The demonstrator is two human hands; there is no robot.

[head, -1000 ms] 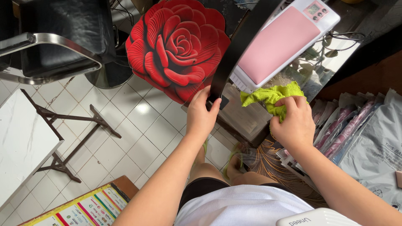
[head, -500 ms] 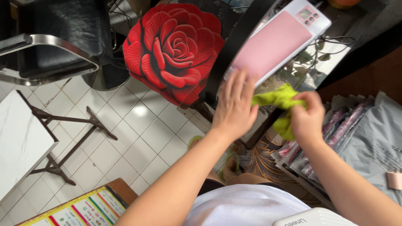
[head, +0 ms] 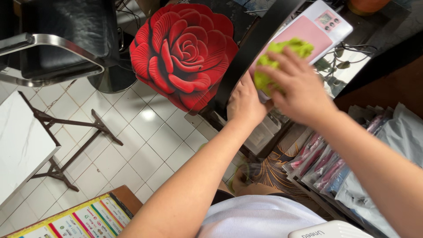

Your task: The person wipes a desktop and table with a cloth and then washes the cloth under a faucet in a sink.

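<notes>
Nearest, left hand [head: 245, 102] flat against near end of pink scale [head: 296, 39], fingers spread, bracing. Beyond, right hand [head: 296, 86] bunches green cloth [head: 276, 61] on pink top. Scale long axis runs away toward far-right corner; right hand nearer cloth.

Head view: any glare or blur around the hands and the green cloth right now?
Head view: the right hand and crumpled lime-green cloth look slightly motion-smeared; the left hand beside the pink flat scale is sharper; a bright glare spot sits on the white tiled floor; the red rose-shaped cushion is evenly lit and crisp.
</notes>
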